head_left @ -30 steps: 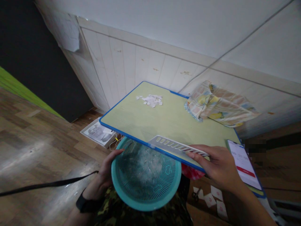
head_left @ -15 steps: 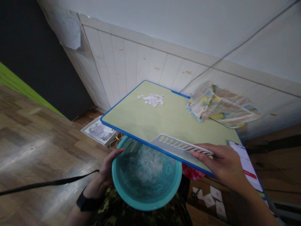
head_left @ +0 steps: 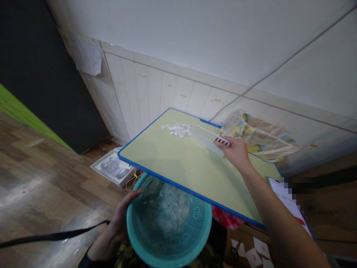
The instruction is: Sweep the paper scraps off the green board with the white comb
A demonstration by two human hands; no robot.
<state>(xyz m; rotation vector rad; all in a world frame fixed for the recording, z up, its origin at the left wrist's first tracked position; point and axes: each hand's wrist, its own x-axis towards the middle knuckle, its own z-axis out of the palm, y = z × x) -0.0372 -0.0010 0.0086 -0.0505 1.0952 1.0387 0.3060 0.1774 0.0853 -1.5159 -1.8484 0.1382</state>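
Observation:
My left hand (head_left: 124,210) grips the left rim of a teal plastic colander (head_left: 196,232), thumb over the edge. Clear, shiny plastic scraps (head_left: 174,212) lie inside it, and its far side is tucked below the table edge. In my right hand (head_left: 236,152) is a white slotted plastic strip (head_left: 206,138), pinched at its right end and held on edge at the tabletop. The strip's left end is close beside a small heap of white paper bits (head_left: 180,130) on the pale green, blue-edged table (head_left: 192,171).
A crumpled patterned cloth (head_left: 259,139) lies at the table's back right, and a phone (head_left: 287,201) at the right edge. Below are scissors (head_left: 235,250), paper squares (head_left: 261,246) and a red checked cloth (head_left: 227,217). A white box (head_left: 113,167) stands on the floor, left.
My right hand has carried the slotted strip from the table's front edge back to the paper bits. My left hand keeps hold of the colander. The view has tilted slightly upward.

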